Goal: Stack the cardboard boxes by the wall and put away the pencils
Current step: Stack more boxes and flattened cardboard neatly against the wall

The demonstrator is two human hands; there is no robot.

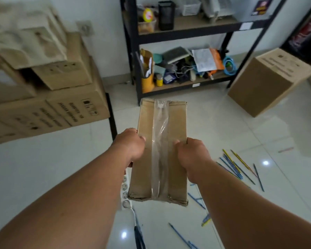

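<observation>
I carry a small flat cardboard box [161,150], sealed down its middle with clear tape, above the floor. My left hand [129,145] grips its left edge and my right hand [192,159] grips its right edge, thumbs on top. Several cardboard boxes [48,90] stand stacked by the wall at the left, the top ones blurred. Another tall cardboard box [269,81] stands on the floor at the right. Several pencils [239,166], mostly blue with some yellow, lie scattered on the tiles at the lower right and below the box.
A black metal shelf unit [185,33] stands against the back wall, cluttered with cables, papers and containers. A white power strip [126,191] with its cable lies on the floor under the held box. Glossy white floor tiles [43,168] spread all round.
</observation>
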